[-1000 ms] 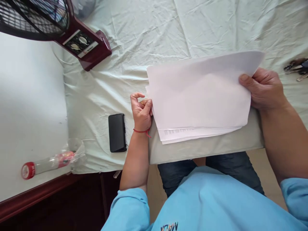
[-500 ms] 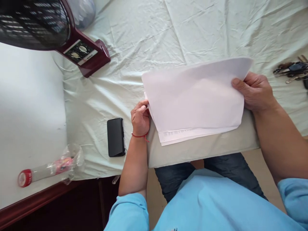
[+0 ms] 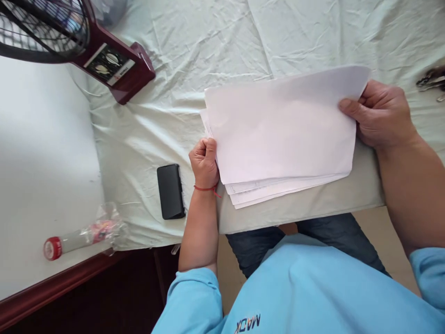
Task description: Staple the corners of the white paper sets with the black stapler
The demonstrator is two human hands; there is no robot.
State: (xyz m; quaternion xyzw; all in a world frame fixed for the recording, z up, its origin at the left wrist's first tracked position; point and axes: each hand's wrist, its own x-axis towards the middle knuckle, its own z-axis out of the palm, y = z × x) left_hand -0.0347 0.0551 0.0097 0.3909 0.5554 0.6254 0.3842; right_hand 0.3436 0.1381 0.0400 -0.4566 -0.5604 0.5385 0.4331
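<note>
While both hands are on it, one stack of white paper sheets (image 3: pixel 281 134) lies across the edge of the pale green bedsheet (image 3: pixel 215 51), spanning the gap between them. The left hand (image 3: pixel 205 162) is curled into a fist at the stack's near-left corner, gripping the edges there; a red string circles that wrist. The right hand (image 3: pixel 380 113) pinches the far-right end, thumb on top of the uppermost sheet, fingers underneath and out of sight. How many sheets? At least four edges fan out at the near side, but the exact count can't be made out, and only a faint line of print shows on one lower sheet.

One black phone (image 3: pixel 170 191) lies face down just left of the left hand. Further left, one plastic bottle (image 3: pixel 78 236) with a red cap rests on its side, its wrapper crumpled. Beyond the left hand stands one fan (image 3: pixel 69 39) on a dark red base, its grille cut off by the frame. Past the right hand, one bunch of keys (image 3: pixel 432 81) is clipped by the edge too.
</note>
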